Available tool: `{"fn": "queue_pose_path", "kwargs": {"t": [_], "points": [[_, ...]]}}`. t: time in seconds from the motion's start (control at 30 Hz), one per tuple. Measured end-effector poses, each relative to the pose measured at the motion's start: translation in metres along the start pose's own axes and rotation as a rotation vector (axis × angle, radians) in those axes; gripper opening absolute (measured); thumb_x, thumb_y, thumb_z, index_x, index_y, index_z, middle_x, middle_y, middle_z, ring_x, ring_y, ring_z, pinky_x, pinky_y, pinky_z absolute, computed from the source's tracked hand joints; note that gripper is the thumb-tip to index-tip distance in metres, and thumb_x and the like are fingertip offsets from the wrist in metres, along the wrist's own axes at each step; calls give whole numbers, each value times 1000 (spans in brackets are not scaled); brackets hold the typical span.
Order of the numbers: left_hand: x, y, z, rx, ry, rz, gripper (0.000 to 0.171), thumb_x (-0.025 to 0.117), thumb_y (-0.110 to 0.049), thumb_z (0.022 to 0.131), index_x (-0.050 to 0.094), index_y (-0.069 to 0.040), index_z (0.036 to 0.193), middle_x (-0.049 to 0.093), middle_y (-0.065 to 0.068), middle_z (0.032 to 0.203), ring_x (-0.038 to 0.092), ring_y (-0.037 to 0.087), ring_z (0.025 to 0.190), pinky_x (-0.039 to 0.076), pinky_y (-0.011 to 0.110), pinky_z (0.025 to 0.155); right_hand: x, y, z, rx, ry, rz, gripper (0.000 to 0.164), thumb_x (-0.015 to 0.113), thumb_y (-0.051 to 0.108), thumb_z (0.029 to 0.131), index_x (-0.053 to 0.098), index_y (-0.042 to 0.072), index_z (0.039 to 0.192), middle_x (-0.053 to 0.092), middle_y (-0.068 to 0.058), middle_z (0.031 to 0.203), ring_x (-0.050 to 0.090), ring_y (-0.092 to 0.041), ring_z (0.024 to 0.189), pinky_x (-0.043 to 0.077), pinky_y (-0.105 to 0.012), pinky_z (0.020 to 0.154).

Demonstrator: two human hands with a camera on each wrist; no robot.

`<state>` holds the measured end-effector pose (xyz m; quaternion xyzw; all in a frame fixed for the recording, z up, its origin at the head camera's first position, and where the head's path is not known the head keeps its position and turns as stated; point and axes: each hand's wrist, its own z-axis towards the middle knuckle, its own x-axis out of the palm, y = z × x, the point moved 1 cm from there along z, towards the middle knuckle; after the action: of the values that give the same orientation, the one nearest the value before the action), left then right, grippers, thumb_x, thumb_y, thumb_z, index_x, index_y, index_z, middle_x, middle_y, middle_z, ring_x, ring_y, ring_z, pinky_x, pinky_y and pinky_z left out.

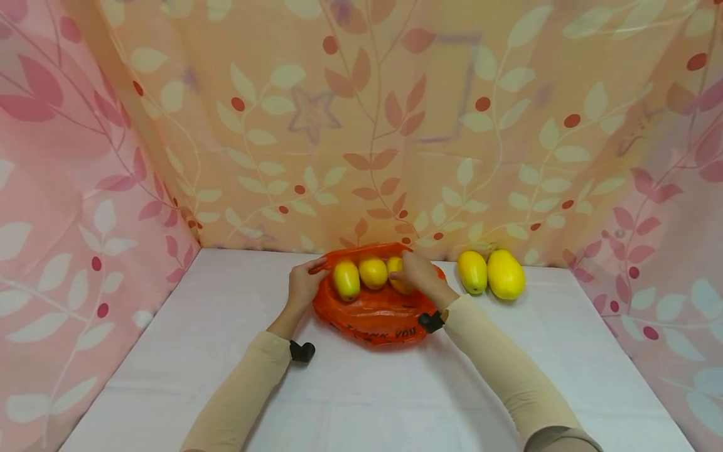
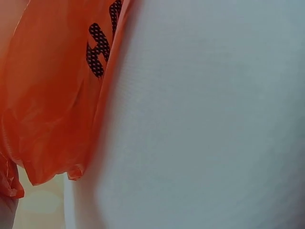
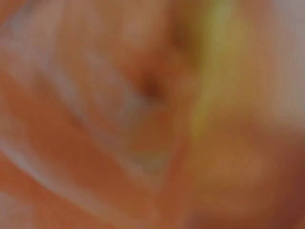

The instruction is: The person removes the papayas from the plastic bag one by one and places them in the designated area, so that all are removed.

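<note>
An orange plastic bag (image 1: 361, 317) printed with THANK YOU lies with its mouth open on the white table. Inside it sit an oblong yellow fruit (image 1: 346, 280) and a rounder yellow fruit (image 1: 373, 273). The left hand (image 1: 303, 285) pinches the bag's left edge. At the bag's right side, the right hand (image 1: 420, 273) grips another yellow fruit (image 1: 398, 269), partly covered by the fingers. In the left wrist view the bag (image 2: 52, 95) hangs in folds beside white cloth. The right wrist view is blurred, showing orange plastic (image 3: 95, 157) and a yellow patch.
To the right of the bag stand a smaller oblong yellow fruit (image 1: 472, 272) and a larger yellow one (image 1: 505, 275), side by side. A leaf-patterned curtain (image 1: 361, 125) closes off the back and both sides of the white tabletop (image 1: 361, 395).
</note>
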<state>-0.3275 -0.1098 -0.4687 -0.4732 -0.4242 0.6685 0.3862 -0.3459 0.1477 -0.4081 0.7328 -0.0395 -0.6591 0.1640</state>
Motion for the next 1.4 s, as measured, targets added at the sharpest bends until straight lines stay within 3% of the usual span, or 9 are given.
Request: {"fn": "queue_pose_path", "kwargs": {"t": [0.27, 0.5, 0.73, 1.0, 1.27, 1.4], "points": [[1, 4, 2, -4, 0, -17, 30, 71, -6, 85, 72, 0, 114, 71, 19, 113, 68, 31, 107, 54, 40, 94, 8, 2, 3, 48, -3, -7, 65, 76, 45, 82, 54, -1, 122, 62, -16, 108, 57, -29, 91, 53, -41, 87], [3, 0, 1, -5, 0, -7, 30, 72, -7, 85, 72, -1, 114, 71, 19, 113, 67, 31, 109, 54, 41, 95, 13, 4, 2, 104, 36, 41, 67, 76, 31, 83, 44, -3, 131, 60, -18, 110, 56, -31, 94, 52, -43, 94], [2, 1, 0, -25, 0, -26, 30, 72, -9, 86, 72, -2, 115, 71, 17, 116, 66, 29, 112, 53, 41, 96, 14, 5, -1, 87, 55, 48, 67, 75, 29, 84, 45, -6, 132, 60, -20, 115, 56, -33, 100, 50, -45, 98], [1, 3, 2, -30, 5, -32, 29, 72, -10, 86, 72, -2, 115, 71, 15, 118, 64, 27, 115, 52, 40, 98, 13, 7, -3, 105, 92, 54, 81, 74, 29, 86, 33, -8, 146, 56, -24, 131, 55, -35, 110, 45, -50, 107], [1, 3, 3, -31, 5, -16, 30, 71, -10, 87, 72, -2, 115, 70, 16, 117, 62, 30, 118, 51, 42, 100, 12, 7, -7, 74, 95, 79, 76, 74, 26, 85, 36, -8, 142, 60, -19, 114, 55, -32, 96, 50, -45, 97], [1, 5, 4, -32, 7, -21, 29, 71, -11, 87, 72, -2, 114, 71, 15, 117, 61, 28, 119, 50, 41, 102, 13, 7, -8, 82, 100, 84, 72, 74, 26, 85, 39, -6, 140, 59, -19, 114, 55, -32, 97, 50, -46, 98]]}}
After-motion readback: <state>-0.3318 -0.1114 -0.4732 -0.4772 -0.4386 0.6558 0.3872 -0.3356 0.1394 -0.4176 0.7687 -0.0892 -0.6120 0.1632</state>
